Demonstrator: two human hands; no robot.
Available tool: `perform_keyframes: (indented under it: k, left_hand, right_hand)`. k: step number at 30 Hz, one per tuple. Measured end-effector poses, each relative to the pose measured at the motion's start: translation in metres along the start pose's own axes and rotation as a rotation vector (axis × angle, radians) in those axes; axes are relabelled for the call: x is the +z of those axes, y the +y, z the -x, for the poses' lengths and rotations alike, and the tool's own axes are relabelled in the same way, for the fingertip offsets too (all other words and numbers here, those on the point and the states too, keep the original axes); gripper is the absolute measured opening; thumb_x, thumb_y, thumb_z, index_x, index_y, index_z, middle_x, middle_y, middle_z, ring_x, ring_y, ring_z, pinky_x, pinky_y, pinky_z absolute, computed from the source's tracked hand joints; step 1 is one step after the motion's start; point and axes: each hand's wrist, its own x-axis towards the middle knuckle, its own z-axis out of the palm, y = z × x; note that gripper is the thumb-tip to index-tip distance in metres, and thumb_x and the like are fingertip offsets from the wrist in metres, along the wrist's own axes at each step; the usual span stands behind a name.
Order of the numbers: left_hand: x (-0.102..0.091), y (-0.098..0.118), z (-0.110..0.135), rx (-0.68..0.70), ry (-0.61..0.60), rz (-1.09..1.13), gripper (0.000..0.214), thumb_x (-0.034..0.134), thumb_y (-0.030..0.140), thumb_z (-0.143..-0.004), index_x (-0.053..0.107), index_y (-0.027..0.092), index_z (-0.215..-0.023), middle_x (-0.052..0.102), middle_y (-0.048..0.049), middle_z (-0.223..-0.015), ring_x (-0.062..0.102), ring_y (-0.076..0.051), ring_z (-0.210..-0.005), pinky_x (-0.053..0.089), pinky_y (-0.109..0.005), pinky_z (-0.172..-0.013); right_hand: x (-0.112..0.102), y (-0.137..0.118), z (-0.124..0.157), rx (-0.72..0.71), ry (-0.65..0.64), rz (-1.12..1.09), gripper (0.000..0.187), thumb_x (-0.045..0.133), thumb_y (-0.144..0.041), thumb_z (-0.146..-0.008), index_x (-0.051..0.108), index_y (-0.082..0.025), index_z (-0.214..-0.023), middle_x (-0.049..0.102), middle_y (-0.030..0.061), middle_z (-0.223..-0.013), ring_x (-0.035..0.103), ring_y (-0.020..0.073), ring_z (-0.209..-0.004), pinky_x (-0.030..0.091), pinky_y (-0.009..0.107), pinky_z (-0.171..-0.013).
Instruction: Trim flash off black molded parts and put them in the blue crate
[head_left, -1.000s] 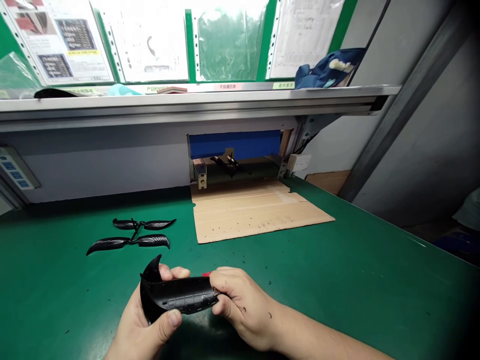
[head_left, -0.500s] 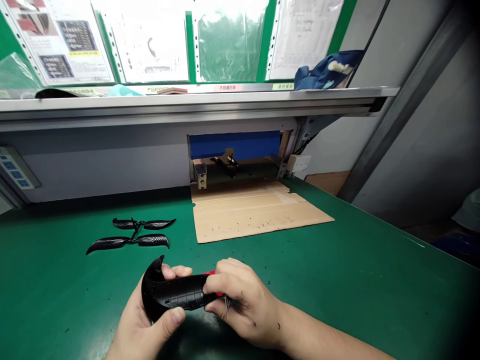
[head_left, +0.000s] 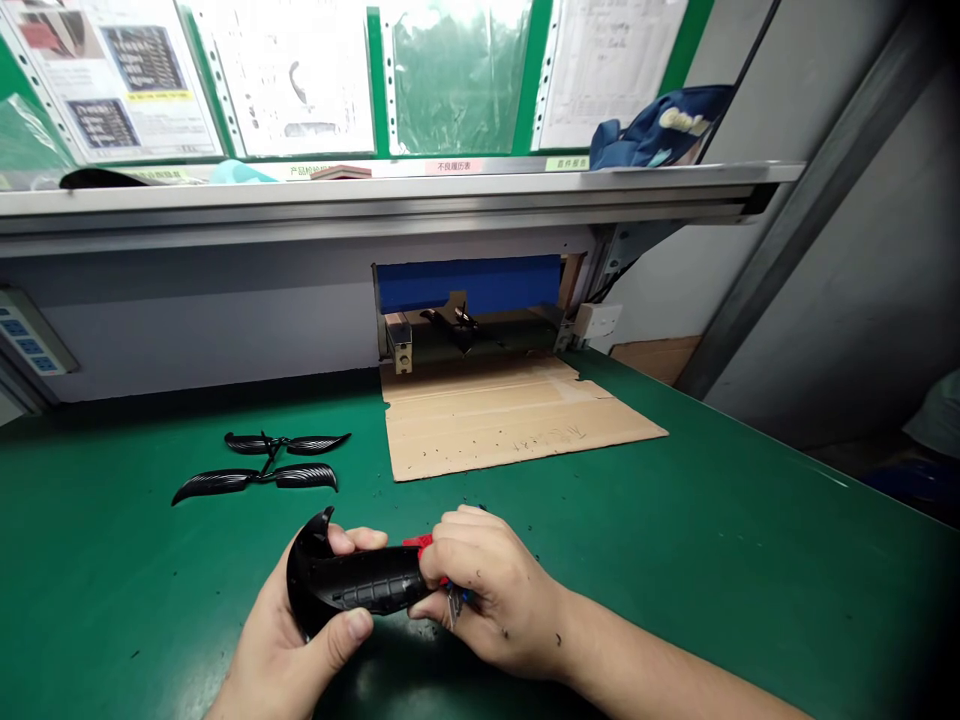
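Observation:
My left hand is closed around the wide, hooked end of a curved black plastic part, its thumb on the near edge. Raised ribs run along the inner face that shows. At the part's other end, my right hand is closed on a small tool with red and blue on it and a thin metal piece. Most of that tool is hidden by my fingers, so its kind cannot be told. Small dark shavings cling to my right hand and wrist.
Black moulded pieces joined by a thin stem lie at the left of the green table. A cardboard sheet with dark crumbs runs from a wall opening with a blue flap. Above is a metal-edged shelf.
My right hand has shifted slightly right along the black part's end, and more of the tool's metal and blue shows. The left hand still holds the part in nearly the same place.

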Motion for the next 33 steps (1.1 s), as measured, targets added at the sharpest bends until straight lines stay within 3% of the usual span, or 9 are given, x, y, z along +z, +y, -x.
perform_keyframes:
  k: [4,8,12,19,25,33]
  left_hand:
    - [0.000,0.002,0.001,-0.018,0.023,0.014,0.043,0.085,0.034,-0.061,0.062,0.022,-0.095,0.069,-0.0043,-0.104,0.063,-0.024,-0.100,0.054,-0.025,-0.083]
    - [0.001,0.003,0.002,-0.022,0.023,0.014,0.044,0.086,0.034,-0.060,0.062,0.022,-0.094,0.069,-0.0045,-0.103,0.063,-0.024,-0.100,0.054,-0.026,-0.083]
    - [0.001,0.003,0.001,-0.015,0.017,0.011,0.043,0.086,0.033,-0.060,0.062,0.022,-0.094,0.069,-0.0048,-0.103,0.063,-0.024,-0.100,0.054,-0.026,-0.083]
    - [-0.003,0.000,-0.001,-0.006,0.018,0.018,0.043,0.085,0.031,-0.061,0.062,0.022,-0.096,0.069,-0.0056,-0.106,0.063,-0.025,-0.102,0.055,-0.027,-0.084]
    - [-0.017,-0.008,-0.007,-0.011,-0.130,-0.060,0.044,0.080,0.026,-0.069,0.058,0.025,-0.107,0.067,-0.0056,-0.116,0.061,-0.024,-0.110,0.053,-0.027,-0.090]
    - [-0.022,-0.015,-0.011,-0.047,-0.163,-0.065,0.051,0.077,0.032,-0.073,0.052,0.026,-0.117,0.063,-0.0056,-0.123,0.058,-0.023,-0.114,0.050,-0.025,-0.094]
  right_hand:
    - [0.000,0.002,0.000,0.034,0.096,0.029,0.052,0.048,-0.060,-0.096,0.041,-0.018,-0.067,0.042,-0.0028,-0.060,0.035,0.0127,-0.057,0.024,0.027,-0.057]
    - [0.001,0.002,0.000,0.018,0.152,-0.030,0.043,0.053,-0.057,-0.095,0.049,-0.017,-0.078,0.048,-0.0021,-0.066,0.039,0.0127,-0.060,0.026,0.027,-0.059]
    - [0.003,0.003,0.002,-0.031,0.121,-0.013,0.035,0.049,-0.049,-0.099,0.055,-0.017,-0.086,0.047,-0.0011,-0.067,0.037,0.0134,-0.060,0.025,0.027,-0.060]
    - [0.002,0.005,0.000,-0.015,0.145,-0.025,0.043,0.055,-0.052,-0.096,0.048,-0.017,-0.072,0.044,-0.0034,-0.063,0.035,0.0121,-0.059,0.022,0.026,-0.059]
    - [0.003,0.004,0.001,-0.005,0.159,-0.050,0.040,0.055,-0.052,-0.096,0.052,-0.016,-0.078,0.045,-0.0027,-0.065,0.037,0.0123,-0.060,0.024,0.026,-0.060]
    - [0.004,0.003,0.004,-0.018,0.064,0.013,0.041,0.043,-0.049,-0.101,0.057,-0.016,-0.081,0.047,-0.0002,-0.067,0.037,0.0145,-0.061,0.023,0.028,-0.060]
